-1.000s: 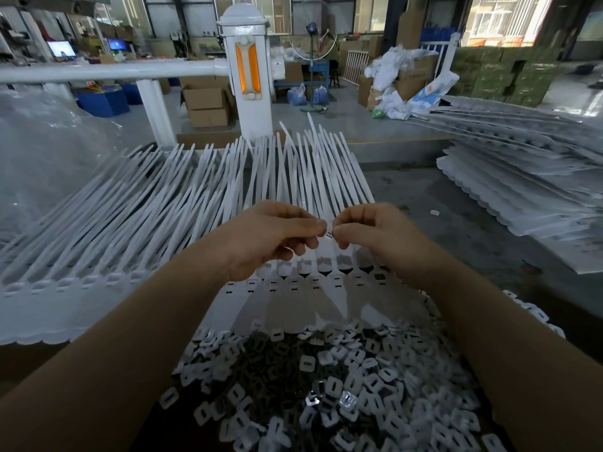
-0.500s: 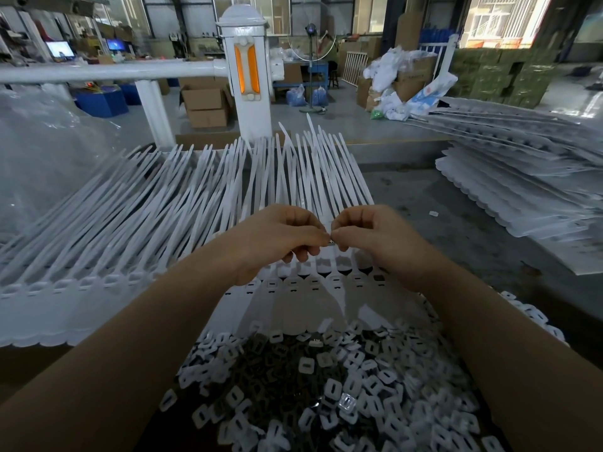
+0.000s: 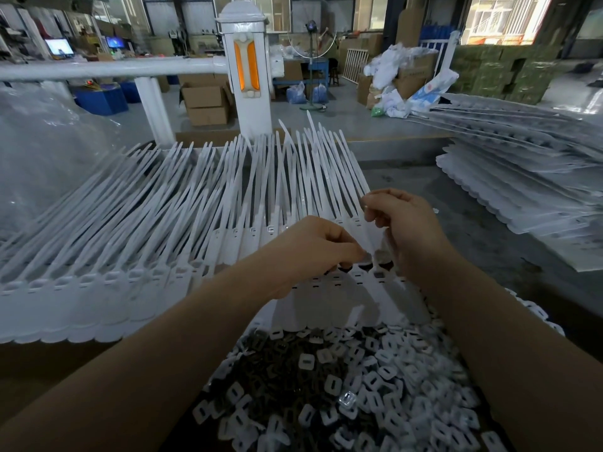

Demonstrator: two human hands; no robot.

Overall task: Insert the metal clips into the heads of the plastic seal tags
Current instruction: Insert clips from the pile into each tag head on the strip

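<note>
left hand [image 3: 313, 249] pinches clip at tag heads [image 3: 359, 275] | right hand [image 3: 408, 230] grips tag strap [image 3: 368, 220] above them

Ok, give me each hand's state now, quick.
Left hand: fingers curled, pinching at a seal tag head.
Right hand: pinching a white tag strap.

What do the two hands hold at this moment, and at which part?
The right hand pinches one white seal tag by its strap. The left hand pinches something small at the tag's head; what it is cannot be told.
</note>
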